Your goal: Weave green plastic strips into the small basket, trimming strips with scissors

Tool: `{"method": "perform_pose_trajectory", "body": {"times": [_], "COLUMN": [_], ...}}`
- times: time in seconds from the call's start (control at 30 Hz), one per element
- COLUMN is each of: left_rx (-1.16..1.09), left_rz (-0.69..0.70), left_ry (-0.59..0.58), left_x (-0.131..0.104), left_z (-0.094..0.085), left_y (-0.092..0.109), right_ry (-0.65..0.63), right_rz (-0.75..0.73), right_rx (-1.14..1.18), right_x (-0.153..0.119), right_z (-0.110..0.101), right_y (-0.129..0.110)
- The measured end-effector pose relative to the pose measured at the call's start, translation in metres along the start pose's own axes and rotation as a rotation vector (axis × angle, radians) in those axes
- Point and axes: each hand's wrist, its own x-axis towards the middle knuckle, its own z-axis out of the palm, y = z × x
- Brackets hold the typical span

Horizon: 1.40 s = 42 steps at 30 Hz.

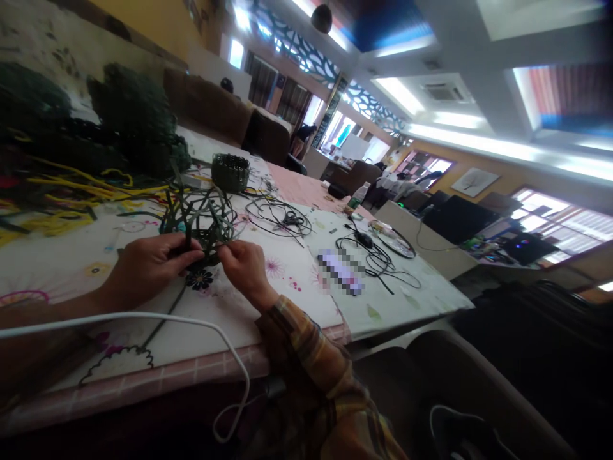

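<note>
Between the left fingers (pixel 188 259) and right fingers (pixel 230 254), the green woven piece (pixel 207 238) is held, strips (pixel 188 225) pinched at its near side. Left side best braced; strips best drawn snug, evenly.

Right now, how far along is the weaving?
One round green basket stands on the table and looks done. In hand is a second green piece, its lower part apparently woven, with the left hand and right hand pinching at it. What seems left is working in the loose strips sticking up from it.
</note>
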Motion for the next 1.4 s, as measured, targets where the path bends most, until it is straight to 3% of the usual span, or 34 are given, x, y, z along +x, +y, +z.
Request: {"method": "perform_pose_trajectory", "body": {"times": [0.13, 0.27, 0.37, 0.63, 0.97, 1.07, 1.2, 1.4], "left_rx": [0.066, 0.071, 0.078, 0.107, 0.089, 0.059, -0.042, -0.075], "left_rz": [0.104, 0.089, 0.091, 0.099, 0.132, 0.121, -0.008, -0.072], "left_ry": [-0.003, 0.002, 0.002, -0.009, -0.057, -0.073, -0.052, 0.011], "left_x": [0.000, 0.001, 0.001, 0.002, 0.003, 0.003, 0.004, 0.004], "left_z": [0.002, 0.000, -0.001, 0.000, -0.001, 0.001, 0.003, 0.006], "left_y": [0.000, 0.002, 0.002, 0.002, -0.002, -0.004, -0.009, -0.005], "right_ry": [-0.041, -0.046, -0.034, -0.125, -0.024, -0.002, -0.072, -0.022], "right_rz": [0.229, 0.288, 0.280, 0.203, 0.035, 0.107, 0.239, 0.273], "right_rx": [0.320, 0.706, 0.837, 0.893, 0.701, 0.728, 0.871, 1.076], "right_x": [0.000, -0.001, -0.001, 0.004, 0.000, 0.000, 0.000, -0.002], "right_z": [0.000, 0.004, 0.005, 0.002, 0.009, 0.008, 0.005, 0.009], "right_y": [0.005, -0.001, -0.005, -0.001, 0.005, 0.003, -0.002, -0.006]}}
